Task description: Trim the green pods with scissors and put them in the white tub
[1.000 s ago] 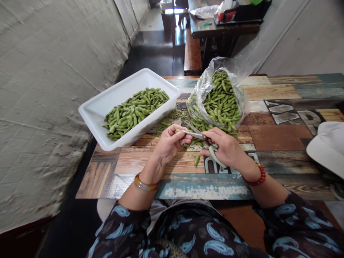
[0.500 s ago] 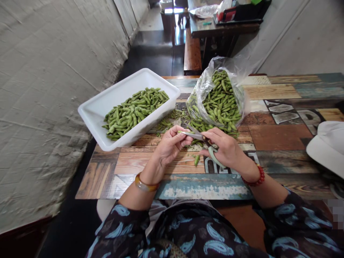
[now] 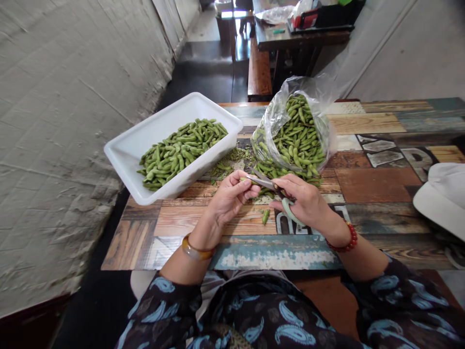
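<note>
Between the thumb and fingers of my left hand is a green edamame pod, mostly hidden by the fingers. My right hand grips scissors with pale green handles, and their parted blades reach to the fingertips of my left hand. A clear plastic bag lies on its side behind my hands, with edamame pods spilling from its mouth. To the left, a white plastic tub holds a heap of pods. One loose pod rests on the table below the scissors.
Small green trimmings are scattered between tub and bag on the patterned wooden table. A white cap sits at the right edge. A rough wall runs along the left, and another table with a bench stands beyond.
The scissors and both hands stay almost in place, the blades still at the pod. The whole view has shifted very slightly.
</note>
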A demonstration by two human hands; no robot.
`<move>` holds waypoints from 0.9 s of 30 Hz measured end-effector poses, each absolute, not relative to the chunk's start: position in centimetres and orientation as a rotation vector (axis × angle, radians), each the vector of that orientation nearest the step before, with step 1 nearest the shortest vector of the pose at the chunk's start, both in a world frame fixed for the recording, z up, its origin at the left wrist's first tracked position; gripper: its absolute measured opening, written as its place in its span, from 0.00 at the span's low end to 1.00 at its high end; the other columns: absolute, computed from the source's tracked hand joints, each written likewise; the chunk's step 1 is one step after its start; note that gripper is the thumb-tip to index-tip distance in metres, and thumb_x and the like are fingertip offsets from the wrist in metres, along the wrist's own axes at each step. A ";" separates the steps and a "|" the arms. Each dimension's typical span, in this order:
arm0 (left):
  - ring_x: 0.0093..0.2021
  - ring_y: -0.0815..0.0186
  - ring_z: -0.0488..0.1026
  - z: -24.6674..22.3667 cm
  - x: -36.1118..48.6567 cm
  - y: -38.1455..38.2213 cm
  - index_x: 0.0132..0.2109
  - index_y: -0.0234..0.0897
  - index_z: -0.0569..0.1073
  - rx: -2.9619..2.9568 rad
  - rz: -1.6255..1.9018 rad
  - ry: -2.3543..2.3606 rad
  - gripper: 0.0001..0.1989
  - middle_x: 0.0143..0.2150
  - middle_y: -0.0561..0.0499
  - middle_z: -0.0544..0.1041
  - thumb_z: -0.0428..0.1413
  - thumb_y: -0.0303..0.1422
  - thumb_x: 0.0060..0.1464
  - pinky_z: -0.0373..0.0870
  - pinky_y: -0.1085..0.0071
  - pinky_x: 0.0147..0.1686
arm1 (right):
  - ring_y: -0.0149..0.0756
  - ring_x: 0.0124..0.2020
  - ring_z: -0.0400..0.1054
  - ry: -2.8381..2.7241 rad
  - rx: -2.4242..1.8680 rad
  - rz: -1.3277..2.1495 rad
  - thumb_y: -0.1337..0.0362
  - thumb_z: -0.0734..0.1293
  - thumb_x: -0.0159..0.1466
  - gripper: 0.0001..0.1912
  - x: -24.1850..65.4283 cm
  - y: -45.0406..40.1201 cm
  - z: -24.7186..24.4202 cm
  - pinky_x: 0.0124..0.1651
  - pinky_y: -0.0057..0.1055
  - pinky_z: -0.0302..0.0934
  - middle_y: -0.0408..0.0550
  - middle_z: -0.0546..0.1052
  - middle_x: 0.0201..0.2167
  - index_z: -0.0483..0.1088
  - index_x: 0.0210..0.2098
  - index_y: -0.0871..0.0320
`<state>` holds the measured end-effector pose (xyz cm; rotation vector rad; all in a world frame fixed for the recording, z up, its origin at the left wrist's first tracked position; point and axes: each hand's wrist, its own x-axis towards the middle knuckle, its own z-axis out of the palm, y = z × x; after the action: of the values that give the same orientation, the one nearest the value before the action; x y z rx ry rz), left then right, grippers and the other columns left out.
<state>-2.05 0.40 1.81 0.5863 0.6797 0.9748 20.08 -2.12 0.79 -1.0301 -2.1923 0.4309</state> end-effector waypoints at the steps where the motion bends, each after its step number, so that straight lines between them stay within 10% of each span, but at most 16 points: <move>1: 0.28 0.73 0.79 1.7 -2.1 0.4 0.33 0.32 0.72 0.590 0.972 0.681 0.15 0.30 0.53 0.80 0.71 0.29 0.44 0.79 0.81 0.31 | 0.42 0.40 0.73 -2.191 -1.034 0.431 0.57 0.70 0.65 0.22 20.0 -2.2 0.8 0.40 0.36 0.71 0.51 0.76 0.43 0.67 0.57 0.52; 12: 0.35 0.65 0.78 2.0 -2.2 0.6 0.35 0.36 0.69 0.714 0.942 0.653 0.08 0.31 0.53 0.74 0.61 0.30 0.48 0.79 0.66 0.38 | 0.45 0.39 0.74 -2.014 -1.203 0.268 0.53 0.70 0.65 0.20 21.0 -1.2 1.2 0.46 0.43 0.70 0.52 0.78 0.39 0.71 0.53 0.56; 18: 0.22 0.73 0.57 1.9 -1.8 0.1 0.31 0.35 0.71 1.418 0.646 0.902 0.05 0.22 0.57 0.62 0.59 0.32 0.50 0.55 0.74 0.24 | 0.46 0.42 0.74 -2.006 -1.174 0.288 0.51 0.70 0.65 0.22 20.9 -1.1 0.9 0.49 0.43 0.70 0.52 0.78 0.41 0.71 0.54 0.55; 27: 0.24 0.69 0.57 1.0 -0.5 -2.4 0.25 0.38 0.68 2.087 0.370 1.079 0.09 0.23 0.55 0.66 0.61 0.24 0.45 0.48 0.70 0.28 | 0.45 0.40 0.74 -2.034 -1.143 0.243 0.51 0.69 0.66 0.20 20.6 -1.2 0.4 0.46 0.41 0.70 0.52 0.78 0.39 0.71 0.52 0.56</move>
<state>-0.50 -2.41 0.96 2.0867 1.0789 0.3703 20.58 -1.22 0.40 -1.1426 -2.0340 0.2426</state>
